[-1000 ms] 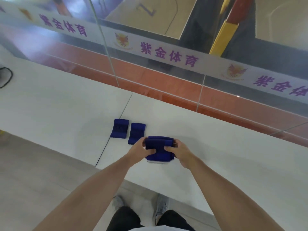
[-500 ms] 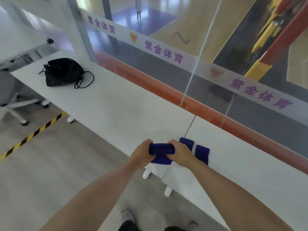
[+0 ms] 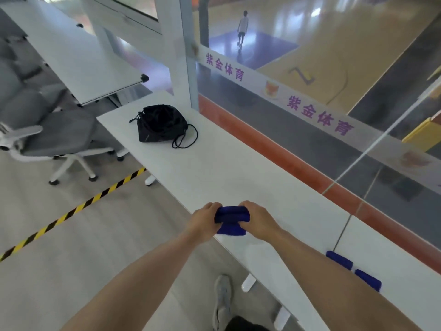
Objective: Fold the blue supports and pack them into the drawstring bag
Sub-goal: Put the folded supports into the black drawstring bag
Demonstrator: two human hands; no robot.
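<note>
A folded blue support [image 3: 231, 219] is held over the near edge of the white table [image 3: 238, 177]. My left hand [image 3: 204, 222] grips its left end and my right hand [image 3: 259, 219] grips its right end. Two more folded blue supports [image 3: 339, 259] [image 3: 368, 279] lie on the table to the right, partly behind my right forearm. The black drawstring bag [image 3: 161, 124] lies far down the table to the left, its cords trailing on the tabletop.
A glass wall with an orange strip runs along the table's far side. A grey office chair [image 3: 47, 137] and a second white table [image 3: 78, 58] stand at the left. Yellow-black tape [image 3: 71, 212] crosses the floor. A person walks on the court beyond the glass.
I have carried the folded support leftward along the table with both hands. The two other supports have fallen behind on the right, and the black bag is nearer.
</note>
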